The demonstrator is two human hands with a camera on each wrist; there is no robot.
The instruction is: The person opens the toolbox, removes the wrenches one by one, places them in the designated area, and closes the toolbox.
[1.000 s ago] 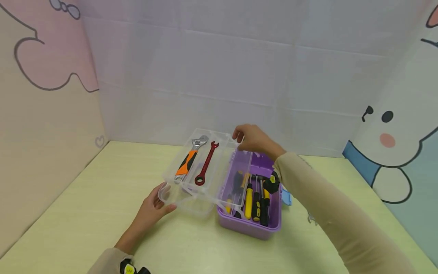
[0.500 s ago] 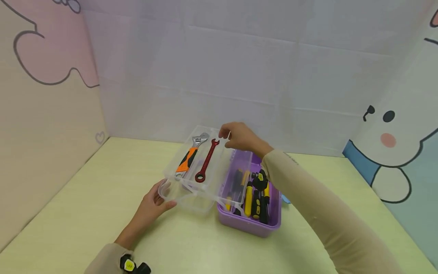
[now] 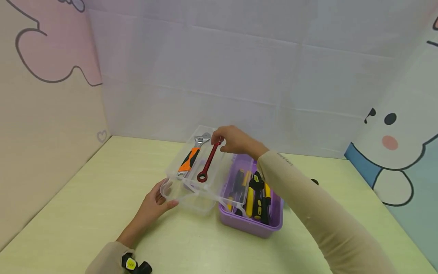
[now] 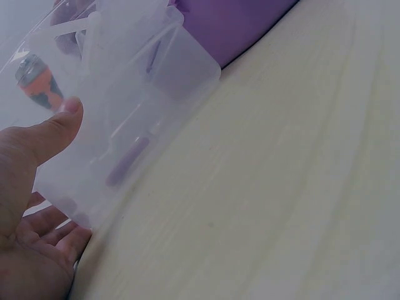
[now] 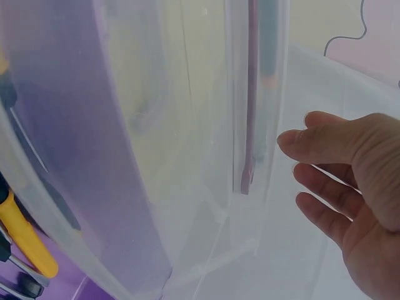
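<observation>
From my seat at the feed, I see the left hand [image 3: 154, 205] gripping the near left corner of a clear plastic tray [image 3: 224, 179], thumb laid over the plastic and the other fingers curled underneath, which the left wrist view confirms. Two wrenches lie side by side in that tray: an adjustable wrench [image 3: 190, 159] with an orange-and-black handle on the left, and a red ratcheting wrench [image 3: 208, 163] on the right. My right hand [image 3: 236, 140] hangs over the red wrench's upper end, its fingers loosely bent, slightly spread and holding nothing; in the head view they overlap that end, but the right wrist view gives me a gap between the fingertips and the tray.

The tray slants across the left part of a purple toolbox [image 3: 246, 227], and I can see tools through it. Inside the box, a yellow handle [image 3: 250, 201] stands out next to a black-and-yellow handle [image 3: 257, 211], both pointing toward me. All of it sits on a pale yellow table [image 3: 191, 247], with a white backdrop [image 3: 205, 64] behind and a cartoon figure [image 3: 390, 160] on the right wall.
</observation>
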